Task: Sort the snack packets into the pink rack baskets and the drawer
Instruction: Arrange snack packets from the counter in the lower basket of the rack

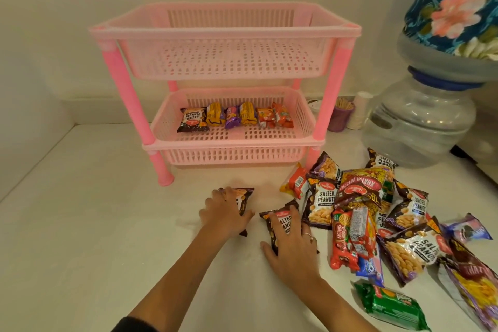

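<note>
The left hand (225,213) grips a dark packet (244,197); the right hand (292,242) clasps a "Salted Peanuts" pack (280,221). At 3 o'clock, the pile (377,213) shows "Khatta Meetha", "Moms Magic". The pink rack (223,29) stands at 12 o'clock.

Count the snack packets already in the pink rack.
6, in a row in the lower basket: peanuts, yellow, purple, yellow, orange, orange. Overlaps might hide more.

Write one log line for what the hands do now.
left hand: holds left peanut packet | right hand: holds right peanut packet | lower basket: packets inside | top basket: empty
</note>
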`<act>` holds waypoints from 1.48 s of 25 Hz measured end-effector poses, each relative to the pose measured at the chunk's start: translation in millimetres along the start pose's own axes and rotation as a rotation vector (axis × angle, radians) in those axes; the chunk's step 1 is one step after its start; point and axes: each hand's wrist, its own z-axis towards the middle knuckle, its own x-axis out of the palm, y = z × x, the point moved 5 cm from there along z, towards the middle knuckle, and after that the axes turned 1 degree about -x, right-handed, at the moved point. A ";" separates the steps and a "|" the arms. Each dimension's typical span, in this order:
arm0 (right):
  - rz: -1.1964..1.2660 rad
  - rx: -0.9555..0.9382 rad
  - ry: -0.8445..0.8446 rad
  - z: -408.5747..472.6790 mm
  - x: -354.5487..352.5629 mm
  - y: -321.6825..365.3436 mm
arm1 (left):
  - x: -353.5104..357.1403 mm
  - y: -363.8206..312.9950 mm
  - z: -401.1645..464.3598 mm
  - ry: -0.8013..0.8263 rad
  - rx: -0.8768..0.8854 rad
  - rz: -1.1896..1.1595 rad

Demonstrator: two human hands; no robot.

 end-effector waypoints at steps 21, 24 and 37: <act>0.872 -0.040 -0.205 219.3 -151.4 92.9 | -215.4 22.8 107.9 -0.263 0.027 -0.607; 0.749 0.002 -0.043 266.6 -128.0 109.1 | -203.9 34.0 150.2 -0.172 -0.024 -0.475; 0.389 -0.144 0.230 299.7 -68.8 113.8 | -179.2 57.8 177.8 -0.046 0.102 0.119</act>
